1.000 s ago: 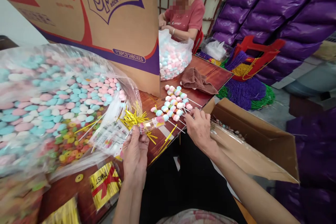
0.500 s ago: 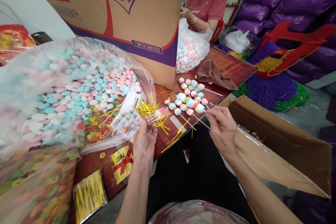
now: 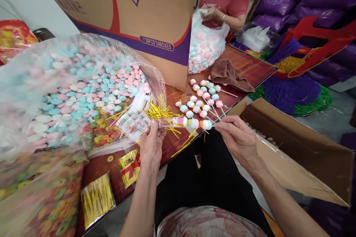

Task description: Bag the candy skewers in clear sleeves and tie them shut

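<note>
right hand [image 3: 239,139]: lifted one candy stick [image 3: 193,122] off the pile | now held across to left hand [image 3: 151,142], tip in wrapper

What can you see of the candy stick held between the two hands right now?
The candy stick is a thin white stick threaded with pastel pink, yellow, blue and white marshmallow-like pieces. It lies roughly level above the table edge. The right hand pinches its bare end; the candy end enters a clear wrapper held by the left hand.

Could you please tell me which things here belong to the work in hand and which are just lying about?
In hand:
- candy stick, held by right hand
- clear wrapper, held by left hand
- gold twist ties
- finished sticks

Lying about:
- brown cloth
- purple bead strings
- red chair
</note>
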Demonstrator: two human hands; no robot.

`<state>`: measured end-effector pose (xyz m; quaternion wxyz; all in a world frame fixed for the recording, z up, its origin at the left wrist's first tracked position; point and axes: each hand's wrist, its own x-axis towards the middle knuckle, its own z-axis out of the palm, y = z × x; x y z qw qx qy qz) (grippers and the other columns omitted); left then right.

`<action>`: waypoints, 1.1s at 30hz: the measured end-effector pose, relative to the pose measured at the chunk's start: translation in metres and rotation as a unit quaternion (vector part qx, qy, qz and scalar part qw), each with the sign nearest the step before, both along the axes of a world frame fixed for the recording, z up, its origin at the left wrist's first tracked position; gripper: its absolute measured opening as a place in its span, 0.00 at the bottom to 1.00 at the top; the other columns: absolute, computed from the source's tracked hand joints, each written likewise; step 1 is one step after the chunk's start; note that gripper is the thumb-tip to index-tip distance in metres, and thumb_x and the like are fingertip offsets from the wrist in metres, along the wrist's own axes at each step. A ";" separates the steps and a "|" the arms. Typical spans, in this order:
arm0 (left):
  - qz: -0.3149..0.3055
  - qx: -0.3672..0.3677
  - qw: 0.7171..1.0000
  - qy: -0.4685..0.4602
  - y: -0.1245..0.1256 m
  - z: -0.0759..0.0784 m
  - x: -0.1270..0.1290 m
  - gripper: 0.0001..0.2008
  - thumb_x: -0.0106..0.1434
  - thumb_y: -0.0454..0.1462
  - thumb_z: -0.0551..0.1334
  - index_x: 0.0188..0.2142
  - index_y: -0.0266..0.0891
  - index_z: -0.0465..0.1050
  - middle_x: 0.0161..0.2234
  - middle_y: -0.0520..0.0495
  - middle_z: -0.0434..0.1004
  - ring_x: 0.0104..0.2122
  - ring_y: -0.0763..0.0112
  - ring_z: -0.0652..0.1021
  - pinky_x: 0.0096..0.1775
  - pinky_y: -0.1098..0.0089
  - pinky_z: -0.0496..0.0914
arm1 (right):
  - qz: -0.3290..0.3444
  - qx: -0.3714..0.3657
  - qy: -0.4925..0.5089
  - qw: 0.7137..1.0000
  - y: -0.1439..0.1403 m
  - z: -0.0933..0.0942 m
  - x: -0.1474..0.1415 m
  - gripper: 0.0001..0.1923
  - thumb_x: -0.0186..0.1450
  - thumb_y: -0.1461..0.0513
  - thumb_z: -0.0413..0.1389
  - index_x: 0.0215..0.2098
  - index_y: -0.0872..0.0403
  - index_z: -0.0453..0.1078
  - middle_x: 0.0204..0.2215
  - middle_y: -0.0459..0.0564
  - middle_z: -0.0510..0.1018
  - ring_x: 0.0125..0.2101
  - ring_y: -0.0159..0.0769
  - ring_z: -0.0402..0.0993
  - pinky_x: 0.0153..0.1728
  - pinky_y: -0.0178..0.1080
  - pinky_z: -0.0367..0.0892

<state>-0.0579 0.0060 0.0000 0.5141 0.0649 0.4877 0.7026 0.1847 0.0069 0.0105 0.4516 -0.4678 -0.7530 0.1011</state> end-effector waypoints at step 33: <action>-0.092 0.037 0.988 0.118 -0.003 -0.009 0.004 0.21 0.51 0.49 0.72 0.33 0.36 0.72 0.28 0.51 0.78 0.24 0.74 0.78 0.28 0.75 0.72 | 0.129 -0.168 0.008 0.977 -0.009 0.013 -0.005 0.08 0.70 0.66 0.52 0.36 0.53 0.72 0.29 0.45 0.72 0.30 0.31 0.68 0.33 0.34 0.61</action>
